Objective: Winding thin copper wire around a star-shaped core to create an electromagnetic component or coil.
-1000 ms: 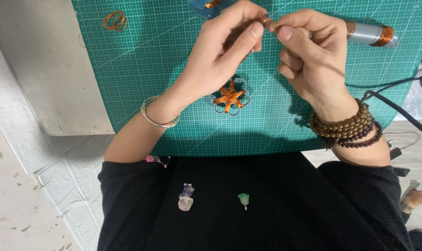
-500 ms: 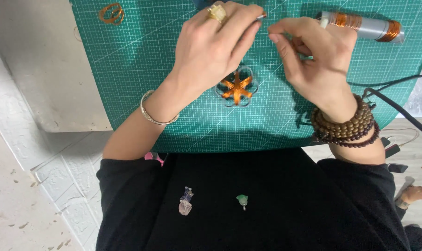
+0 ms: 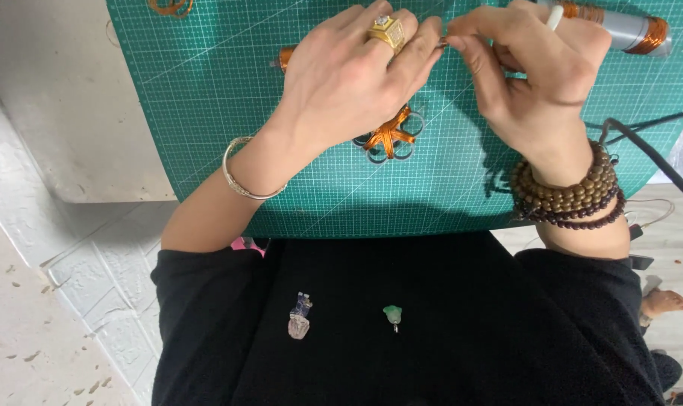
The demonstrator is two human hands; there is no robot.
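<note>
Fingertips meet near the far edge of a green cutting mat (image 3: pixel 229 98), where the left hand (image 3: pixel 349 75) and right hand (image 3: pixel 533 75) pinch a thin wire (image 3: pixel 441 43) between them. A copper-wound flower-shaped piece (image 3: pixel 390 137) lies on the mat just beneath, a copper-wire spool (image 3: pixel 620 30) beside the right hand.

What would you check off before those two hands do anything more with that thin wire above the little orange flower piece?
1. Left hand pinching the thin wire: ok, fingertips closed on it.
2. Right hand meeting it at the same spot: ok.
3. Flower-shaped wire piece lying flat on the green cutting mat: ok, partly hidden by the left hand.
4. Wire path from fingers to flower piece: cannot tell, too thin.
5. Wire spool within reach: ok, behind the right hand.
6. Black cable clear of the wrists: ok, close to the right wrist.
</note>
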